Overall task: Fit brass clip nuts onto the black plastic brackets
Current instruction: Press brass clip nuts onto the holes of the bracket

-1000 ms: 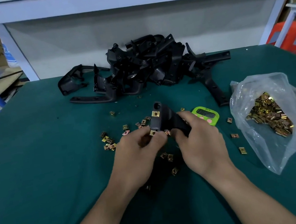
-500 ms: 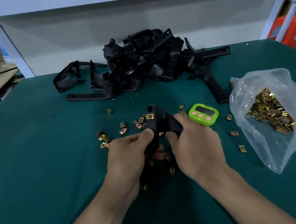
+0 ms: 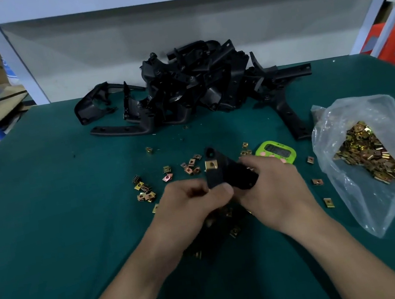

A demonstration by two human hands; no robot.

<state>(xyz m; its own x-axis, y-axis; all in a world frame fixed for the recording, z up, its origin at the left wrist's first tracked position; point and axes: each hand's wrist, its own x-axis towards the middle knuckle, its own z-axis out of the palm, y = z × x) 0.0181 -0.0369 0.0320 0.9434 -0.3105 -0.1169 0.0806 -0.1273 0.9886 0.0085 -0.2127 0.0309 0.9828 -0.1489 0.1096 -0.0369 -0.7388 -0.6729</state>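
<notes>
The bracket [image 3: 228,172] is held between both hands at mid-table, its far end poking up past the fingers with 1 nut [image 3: 211,165] clipped on. The left hand [image 3: 189,202] curls round its near end and the right hand [image 3: 275,188] grips its right side. Loose nuts [image 3: 143,191] lie left, the timer [image 3: 277,152] and bag [image 3: 362,149] right, and the pile [image 3: 194,85] far. Bare mat [image 3: 48,224] spreads near left.

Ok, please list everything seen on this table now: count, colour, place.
table: one, dark green top
bracket: one, black, held up at centre
clip nut: one, brass, fitted on the bracket
bracket pile: many, black, far table edge
loose clip nuts: many, brass, scattered mid-table
bag: one, clear, right side, holds more brass nuts
timer: one, green, right of the bracket
left hand: one, grips the bracket's near end
right hand: one, grips the bracket's right side
</notes>
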